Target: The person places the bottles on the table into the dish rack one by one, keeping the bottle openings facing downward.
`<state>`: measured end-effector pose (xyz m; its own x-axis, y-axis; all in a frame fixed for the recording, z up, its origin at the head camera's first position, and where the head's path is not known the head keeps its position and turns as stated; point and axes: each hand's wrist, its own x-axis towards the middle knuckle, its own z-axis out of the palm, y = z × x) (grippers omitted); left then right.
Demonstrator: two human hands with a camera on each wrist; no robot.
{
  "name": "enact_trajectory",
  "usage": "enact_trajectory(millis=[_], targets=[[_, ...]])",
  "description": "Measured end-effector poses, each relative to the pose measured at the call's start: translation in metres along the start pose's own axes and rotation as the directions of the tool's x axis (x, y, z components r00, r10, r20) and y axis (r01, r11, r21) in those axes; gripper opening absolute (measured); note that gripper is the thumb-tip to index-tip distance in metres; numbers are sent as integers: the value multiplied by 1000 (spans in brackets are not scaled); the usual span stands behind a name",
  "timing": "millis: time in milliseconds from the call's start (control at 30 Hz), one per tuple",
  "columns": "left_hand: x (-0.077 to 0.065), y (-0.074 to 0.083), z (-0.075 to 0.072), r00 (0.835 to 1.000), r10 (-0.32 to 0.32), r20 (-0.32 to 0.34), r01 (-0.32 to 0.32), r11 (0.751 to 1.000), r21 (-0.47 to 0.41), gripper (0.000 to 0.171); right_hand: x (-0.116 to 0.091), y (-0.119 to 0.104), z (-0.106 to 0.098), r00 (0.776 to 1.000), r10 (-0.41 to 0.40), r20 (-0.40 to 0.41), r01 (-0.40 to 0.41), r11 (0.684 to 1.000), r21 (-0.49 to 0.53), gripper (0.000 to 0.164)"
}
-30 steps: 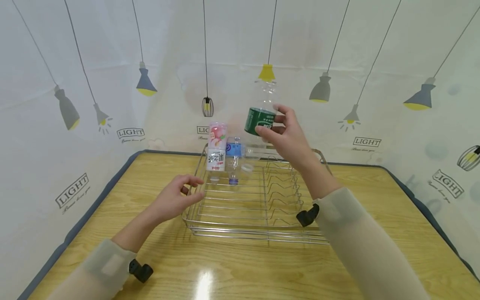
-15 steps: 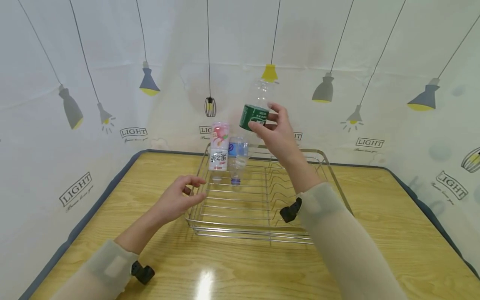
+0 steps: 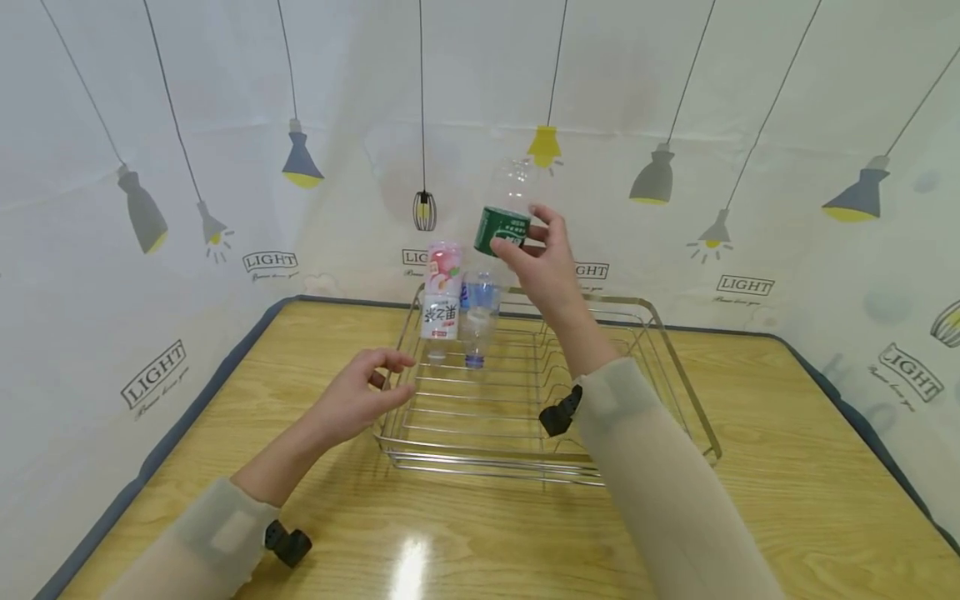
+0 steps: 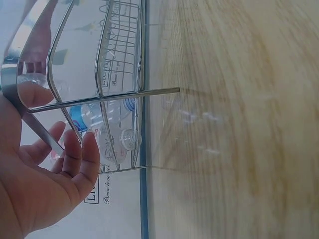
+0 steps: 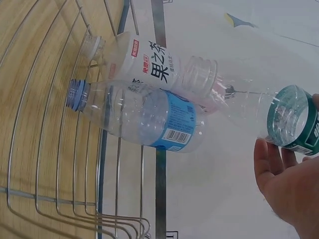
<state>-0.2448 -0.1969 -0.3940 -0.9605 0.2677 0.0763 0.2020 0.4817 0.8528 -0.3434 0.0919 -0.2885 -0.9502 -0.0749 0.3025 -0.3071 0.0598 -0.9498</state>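
My right hand grips a clear plastic bottle with a green label, upside down above the back of the wire rack. In the right wrist view, its open mouth points down beside two other bottles. One of these is a bottle with a pink and white peach label; the other is a clear bottle with a blue label and a blue neck ring. Both stand neck down at the rack's back left. My left hand is at the rack's left rim, fingers loosely bent and thumb apart, holding nothing.
The metal rack has wavy dividers on its right part and stands on a wooden table. A pale curtain with printed lamps hangs close behind and at both sides.
My right hand has moved left with the green-labelled bottle, bringing it over the blue-labelled one. The left hand stays by the rack's left rim. The head view has shifted slightly.
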Motion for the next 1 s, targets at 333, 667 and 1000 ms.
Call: enact_trajectory(millis=[333,667,1000], targets=[[0,-1,1,1000,2,-3,-2,1000,9,47,9,20,-1,1000,-15,-16,16,998,53,81],[1,0,0,1000,6,-6,-6,1000,10,48,9,33,-11,1000,2,-27,0,997,75,80],[-1,0,0,1000,-2,-11,2,1000,16,47,9,40,-21,1000,-22,-4,22,999,38,87]])
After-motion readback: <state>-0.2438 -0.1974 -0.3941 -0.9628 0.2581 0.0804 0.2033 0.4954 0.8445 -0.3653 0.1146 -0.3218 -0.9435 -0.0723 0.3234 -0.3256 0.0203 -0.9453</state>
